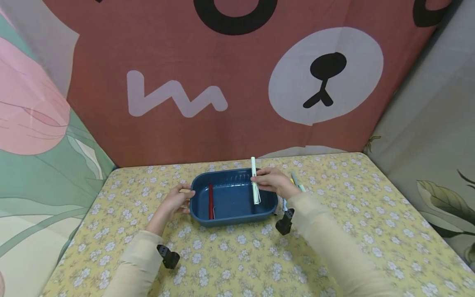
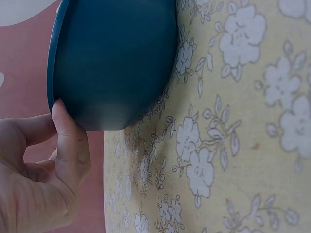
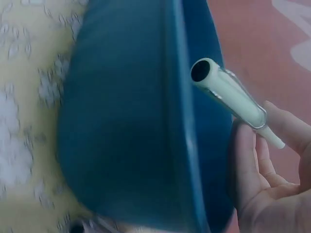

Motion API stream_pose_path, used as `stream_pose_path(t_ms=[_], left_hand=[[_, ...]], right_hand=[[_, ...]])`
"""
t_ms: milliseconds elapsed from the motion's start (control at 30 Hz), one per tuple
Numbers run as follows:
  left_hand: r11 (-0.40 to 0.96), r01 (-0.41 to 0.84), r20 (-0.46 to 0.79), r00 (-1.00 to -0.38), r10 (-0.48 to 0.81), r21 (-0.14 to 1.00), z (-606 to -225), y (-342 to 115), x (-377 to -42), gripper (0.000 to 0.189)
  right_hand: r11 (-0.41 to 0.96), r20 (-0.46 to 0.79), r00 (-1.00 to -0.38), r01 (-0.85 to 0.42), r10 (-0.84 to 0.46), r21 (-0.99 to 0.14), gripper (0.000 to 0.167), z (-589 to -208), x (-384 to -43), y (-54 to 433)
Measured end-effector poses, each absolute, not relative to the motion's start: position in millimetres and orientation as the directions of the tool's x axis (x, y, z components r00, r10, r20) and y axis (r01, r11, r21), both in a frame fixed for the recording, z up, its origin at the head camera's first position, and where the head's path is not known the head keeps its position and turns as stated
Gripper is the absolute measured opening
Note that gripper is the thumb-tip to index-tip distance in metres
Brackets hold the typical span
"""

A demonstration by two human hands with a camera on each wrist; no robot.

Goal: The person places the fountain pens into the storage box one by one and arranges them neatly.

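A dark blue oblong basin [image 1: 237, 220] stands on the table. My left hand [image 1: 178, 199] pinches its left end, the thumb on the rim; in the left wrist view the left hand [image 2: 43, 179] grips the basin wall [image 2: 116, 58] from outside. Over the basin's right side, my right hand [image 1: 273, 180] holds a pale green pen [image 1: 255, 181] roughly upright between thumb and fingers. The right wrist view shows this pen [image 3: 238, 99], its clip and dark round end facing the camera, above the rim. A red pen [image 1: 211, 202] lies inside the basin at the left.
Beyond the right hand lie several slim items, among them a greenish pen-like one [image 1: 295, 178], partly hidden by the hand and wrist. Something clear and crumpled [image 1: 280, 205] sits against the basin's right end. A floral yellow cloth [image 1: 237, 255] covers the table; a printed curtain [image 1: 178, 136] hangs behind.
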State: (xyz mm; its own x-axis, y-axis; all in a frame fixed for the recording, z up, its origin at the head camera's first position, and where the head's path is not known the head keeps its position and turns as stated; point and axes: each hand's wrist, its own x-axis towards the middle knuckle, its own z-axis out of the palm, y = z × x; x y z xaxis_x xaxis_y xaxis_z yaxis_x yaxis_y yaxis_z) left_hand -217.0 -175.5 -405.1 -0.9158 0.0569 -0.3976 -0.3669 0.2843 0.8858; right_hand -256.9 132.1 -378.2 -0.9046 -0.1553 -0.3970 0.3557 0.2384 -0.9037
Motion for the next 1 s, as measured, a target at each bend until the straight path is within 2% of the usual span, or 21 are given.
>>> stream_pose_path(t_ms=[333, 700, 1000], left_hand=[[0.299, -0.372, -0.403, -0.914, 0.047, 0.879, -409, -176, -217, 0.045], [0.305, -0.37, -0.402, -0.914, 0.048, 0.877, -409, -175, -219, 0.044], [0.305, -0.372, -0.408, -0.911, 0.061, 0.877, -405, -175, -219, 0.045]], right_hand=[[0.204, -0.429, -0.891, 0.397, -0.147, -0.895, 0.043, -398, -247, 83], [0.173, -0.386, -0.913, 0.362, -0.136, -0.916, 0.032, -412, -236, 48], [0.195, -0.376, -0.917, 0.347, -0.135, -0.917, 0.031, -416, -236, 32]])
